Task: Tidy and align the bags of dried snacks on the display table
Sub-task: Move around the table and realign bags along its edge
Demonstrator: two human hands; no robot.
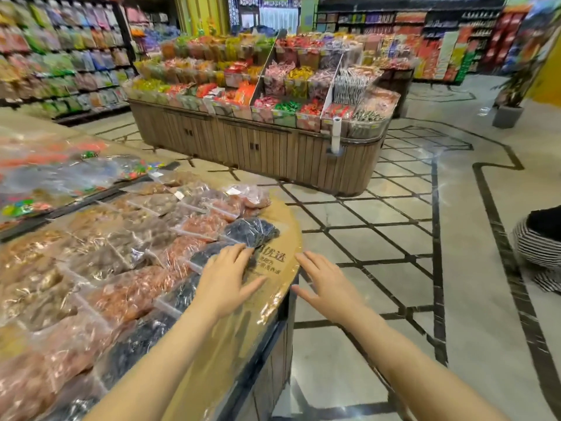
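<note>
Clear bags of dried snacks lie in slanted rows on the tan display table at the left: brown ones, orange-pink ones and dark blue-black ones along the table's rim. My left hand rests flat, fingers spread, on a dark bag and the table's printed edge. My right hand hovers open just past the rounded rim, over the floor, holding nothing.
A wooden island stand stacked with colourful candy stands ahead across the tiled floor. Shelves of packets line the left wall. A crouched person in striped clothing is at the right edge. A potted plant stands far right.
</note>
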